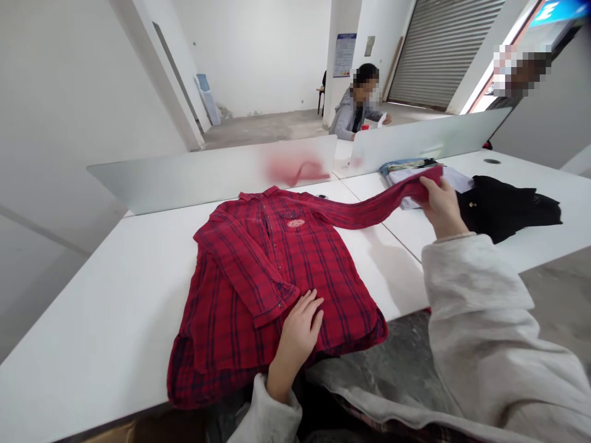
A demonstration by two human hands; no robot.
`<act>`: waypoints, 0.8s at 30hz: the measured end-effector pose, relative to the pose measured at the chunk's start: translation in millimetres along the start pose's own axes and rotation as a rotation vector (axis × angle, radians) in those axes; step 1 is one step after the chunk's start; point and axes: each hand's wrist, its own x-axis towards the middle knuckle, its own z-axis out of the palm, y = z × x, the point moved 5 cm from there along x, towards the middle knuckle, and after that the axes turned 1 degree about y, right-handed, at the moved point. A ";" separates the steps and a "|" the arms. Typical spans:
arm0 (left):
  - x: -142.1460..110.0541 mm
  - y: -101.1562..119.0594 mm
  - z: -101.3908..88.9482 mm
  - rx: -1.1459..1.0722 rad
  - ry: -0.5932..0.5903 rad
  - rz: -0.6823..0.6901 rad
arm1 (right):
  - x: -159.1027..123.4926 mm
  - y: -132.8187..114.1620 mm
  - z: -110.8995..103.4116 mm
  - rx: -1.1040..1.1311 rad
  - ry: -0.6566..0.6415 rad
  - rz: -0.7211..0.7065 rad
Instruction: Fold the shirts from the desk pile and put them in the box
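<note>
A red and navy plaid shirt (318, 264) lies front up on the white table, its collar at the far side and its hem along the near edge. One sleeve is folded across the front. My left hand (302, 323) rests on the shirt beside that sleeve's cuff, fingers stretched out flat. Out to the right, my right hand (436, 200) pinches the end of the other sleeve and holds it raised off the table, so the sleeve stretches sideways from the shoulder.
Folded clothes (410, 165) and a black garment (508, 206) lie on the right of the white table (87, 295). Frosted dividers (221, 169) run along its back. A person (346, 114) sits beyond them, and another is at the far right.
</note>
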 end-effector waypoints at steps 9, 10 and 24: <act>-19.5 -52.0 -42.5 -0.437 0.257 -0.481 | -93.9 -97.0 137.8 0.228 -0.488 -0.428; -22.3 -56.4 -43.9 -0.527 0.271 -0.517 | -119.1 -106.1 148.7 0.204 -0.564 -0.481; -117.7 -92.3 -89.9 0.300 0.011 -0.107 | -376.4 -10.4 215.6 -0.233 -1.531 -0.666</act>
